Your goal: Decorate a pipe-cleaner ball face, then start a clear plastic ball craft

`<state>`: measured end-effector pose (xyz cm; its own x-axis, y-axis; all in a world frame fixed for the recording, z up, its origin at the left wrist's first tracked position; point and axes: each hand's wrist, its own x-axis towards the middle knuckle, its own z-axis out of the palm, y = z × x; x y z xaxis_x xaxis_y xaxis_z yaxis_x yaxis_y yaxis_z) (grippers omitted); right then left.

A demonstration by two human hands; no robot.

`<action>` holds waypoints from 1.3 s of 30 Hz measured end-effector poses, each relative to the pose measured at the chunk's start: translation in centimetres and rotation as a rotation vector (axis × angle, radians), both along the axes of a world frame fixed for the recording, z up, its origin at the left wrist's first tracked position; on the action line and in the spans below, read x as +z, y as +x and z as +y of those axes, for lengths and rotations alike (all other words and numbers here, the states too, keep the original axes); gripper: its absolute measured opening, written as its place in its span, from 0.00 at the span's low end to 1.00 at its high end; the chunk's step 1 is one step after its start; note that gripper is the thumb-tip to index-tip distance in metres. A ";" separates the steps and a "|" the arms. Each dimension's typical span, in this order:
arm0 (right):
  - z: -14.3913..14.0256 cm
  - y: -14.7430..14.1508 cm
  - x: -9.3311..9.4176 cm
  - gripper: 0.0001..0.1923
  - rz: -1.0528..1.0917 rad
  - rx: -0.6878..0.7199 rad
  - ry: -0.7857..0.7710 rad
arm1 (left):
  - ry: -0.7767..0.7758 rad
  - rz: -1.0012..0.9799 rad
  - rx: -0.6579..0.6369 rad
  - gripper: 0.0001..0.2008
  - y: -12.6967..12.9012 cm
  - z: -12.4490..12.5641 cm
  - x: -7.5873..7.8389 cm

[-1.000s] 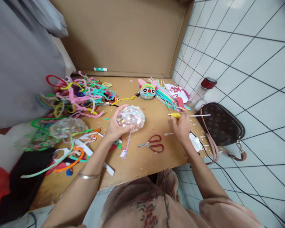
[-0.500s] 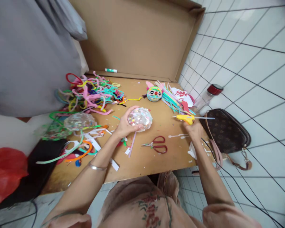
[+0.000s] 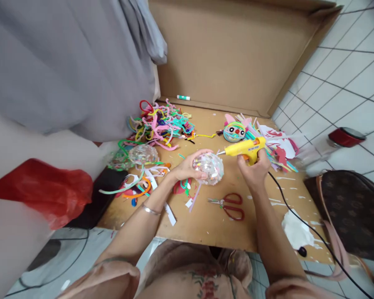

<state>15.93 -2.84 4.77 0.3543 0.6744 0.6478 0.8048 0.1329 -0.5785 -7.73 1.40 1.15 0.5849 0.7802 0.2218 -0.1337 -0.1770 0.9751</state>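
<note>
A single head-worn camera looks forward and steeply down over the person's lap onto the cardboard desk (image 3: 205, 220), near enough that both forearms fill the lower frame (no second view shares it), with the tiled floor (image 3: 345, 74) at right.

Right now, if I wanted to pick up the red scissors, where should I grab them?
Probably by the red loop handles, coming from the right. The scissors lie flat on the cardboard board with their metal blades pointing left, so the handle end keeps your fingers off the tips. Nothing lies on the handles.
</note>
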 end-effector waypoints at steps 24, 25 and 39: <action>0.1 1.5 -2.3 0.10 -0.124 0.058 0.058 | -0.051 0.020 -0.118 0.50 0.3 -0.6 0.6; 0.1 1.5 -2.2 0.10 -0.117 0.058 0.058 | -0.047 0.018 -0.115 0.50 0.3 -0.6 0.6; 0.2 1.5 -2.3 0.11 -0.065 0.075 0.027 | -0.081 -0.032 -0.116 0.54 0.5 -0.6 0.2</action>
<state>17.43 -2.67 2.50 0.2596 0.6794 0.6863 0.8279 0.2093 -0.5203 -7.22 0.79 1.39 0.6661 0.7236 0.1807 -0.1801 -0.0791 0.9805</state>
